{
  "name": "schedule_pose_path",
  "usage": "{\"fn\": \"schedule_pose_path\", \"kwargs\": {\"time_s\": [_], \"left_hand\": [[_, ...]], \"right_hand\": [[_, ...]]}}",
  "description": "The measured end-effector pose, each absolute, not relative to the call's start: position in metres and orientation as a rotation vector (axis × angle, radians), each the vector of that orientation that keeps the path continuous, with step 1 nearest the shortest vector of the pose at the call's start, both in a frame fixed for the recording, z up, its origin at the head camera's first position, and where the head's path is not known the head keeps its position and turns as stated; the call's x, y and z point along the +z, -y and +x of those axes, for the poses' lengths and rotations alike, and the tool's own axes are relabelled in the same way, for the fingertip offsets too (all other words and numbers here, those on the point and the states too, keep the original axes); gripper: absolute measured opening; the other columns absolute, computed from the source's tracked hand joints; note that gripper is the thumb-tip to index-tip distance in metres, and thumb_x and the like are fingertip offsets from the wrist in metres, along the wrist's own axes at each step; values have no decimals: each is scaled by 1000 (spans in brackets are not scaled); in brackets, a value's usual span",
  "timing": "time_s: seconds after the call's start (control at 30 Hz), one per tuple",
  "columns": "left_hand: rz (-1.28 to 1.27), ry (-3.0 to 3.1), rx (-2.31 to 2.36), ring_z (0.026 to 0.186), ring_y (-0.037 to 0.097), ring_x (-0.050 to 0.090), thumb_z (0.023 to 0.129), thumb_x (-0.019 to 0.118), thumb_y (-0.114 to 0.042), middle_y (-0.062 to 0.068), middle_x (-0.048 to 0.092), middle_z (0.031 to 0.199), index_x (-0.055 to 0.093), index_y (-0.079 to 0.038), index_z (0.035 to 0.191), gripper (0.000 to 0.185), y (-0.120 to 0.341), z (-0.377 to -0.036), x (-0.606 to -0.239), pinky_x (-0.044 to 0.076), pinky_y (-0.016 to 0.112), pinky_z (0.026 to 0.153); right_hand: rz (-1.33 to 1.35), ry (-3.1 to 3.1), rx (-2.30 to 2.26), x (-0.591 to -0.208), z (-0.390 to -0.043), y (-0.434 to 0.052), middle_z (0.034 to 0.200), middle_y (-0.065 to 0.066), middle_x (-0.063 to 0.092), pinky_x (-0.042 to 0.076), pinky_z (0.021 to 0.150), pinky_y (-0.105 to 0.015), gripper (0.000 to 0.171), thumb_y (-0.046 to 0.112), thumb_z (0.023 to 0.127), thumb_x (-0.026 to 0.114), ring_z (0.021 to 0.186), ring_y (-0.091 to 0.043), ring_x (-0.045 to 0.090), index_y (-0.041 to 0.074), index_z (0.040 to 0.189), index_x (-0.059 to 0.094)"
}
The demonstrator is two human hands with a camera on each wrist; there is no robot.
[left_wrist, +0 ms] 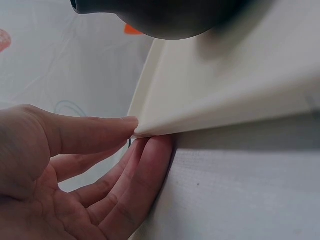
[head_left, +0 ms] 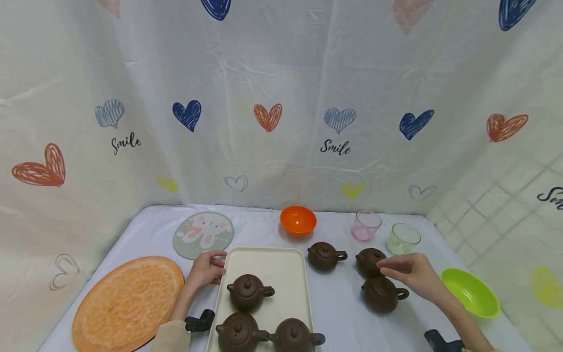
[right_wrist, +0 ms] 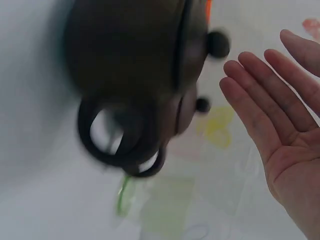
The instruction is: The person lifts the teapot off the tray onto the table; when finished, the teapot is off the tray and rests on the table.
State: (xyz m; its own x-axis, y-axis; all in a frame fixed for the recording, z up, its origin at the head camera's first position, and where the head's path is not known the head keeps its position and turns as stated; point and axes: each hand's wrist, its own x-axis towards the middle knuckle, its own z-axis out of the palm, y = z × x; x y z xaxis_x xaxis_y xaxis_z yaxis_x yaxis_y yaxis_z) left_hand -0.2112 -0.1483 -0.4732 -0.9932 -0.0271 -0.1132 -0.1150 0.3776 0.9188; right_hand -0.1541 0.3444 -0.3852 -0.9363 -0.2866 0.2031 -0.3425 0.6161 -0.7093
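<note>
At the far left of the white table (head_left: 334, 313) lies an orange-slice placemat (head_left: 127, 303), with a round rabbit mat (head_left: 202, 234) just behind it; next comes the left hand (head_left: 206, 269), its thumb and fingers pinching the near-left corner of the cream tray (head_left: 281, 266), thumb on the rim and fingers tucked beneath, as the left wrist view shows plainly; on the tray stand three brown clay teapots, one in the middle (head_left: 248, 291) and two at the near edge (head_left: 239, 332) (head_left: 294, 336), touching or nearly so; behind the tray sits an orange bowl (head_left: 298, 220); to the right of the tray a fourth teapot (head_left: 324, 256) stands alone on the cloth; further right two more teapots stand close together, one behind (head_left: 368, 260) and one in front (head_left: 382, 293); the right hand (head_left: 406, 271) hovers over this pair with fingers straight and loosely together, holding nothing; behind them are a pink glass (head_left: 366, 225) and a pale green glass (head_left: 403, 238), and at the far right a lime green bowl (head_left: 470, 292). If that corner lifts, I reckon the tray tilts and the three pots slide or knock together; their lids look loose enough to tumble; and a hurried grab by the open hand could bump one pot into its neighbour.
</note>
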Motion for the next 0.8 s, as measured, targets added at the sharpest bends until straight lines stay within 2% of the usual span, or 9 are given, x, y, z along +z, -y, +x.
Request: {"fn": "schedule_pose_path", "kwargs": {"time_s": [0.2, 0.4, 0.57, 0.8], "left_hand": [[-133, -2534, 1708, 60, 16, 62, 74, 64, 11, 13, 62, 85, 60, 5, 120, 47, 149, -212, -472, 58, 34, 50], [-144, -2525, 1697, 61, 17, 62, 76, 64, 11, 14, 62, 86, 60, 4, 122, 47, 150, -213, -473, 58, 34, 50], [-146, -2516, 1700, 61, 17, 62, 76, 64, 11, 14, 62, 86, 59, 4, 122, 47, 149, -214, -474, 58, 34, 50], [-146, -2519, 1699, 60, 17, 62, 76, 64, 10, 14, 62, 85, 59, 4, 122, 47, 148, -213, -473, 58, 33, 50]], "right_hand": [[557, 2822, 1269, -375, -166, -294, 97, -13, 73, 58, 70, -19, 24, 15, 84, 72, 82, -4, 68, -1, 103, 72], [696, 2783, 1332, -375, -177, -236, 94, -10, 73, 59, 72, -24, 27, 17, 83, 74, 82, -15, 71, -1, 102, 73], [826, 2772, 1262, -380, -184, -191, 92, -9, 73, 59, 73, -23, 25, 17, 81, 76, 82, -16, 70, 2, 100, 74], [926, 2797, 1150, -386, -188, -144, 89, -12, 74, 58, 68, -21, 27, 19, 79, 78, 78, -19, 70, -1, 96, 75]]}}
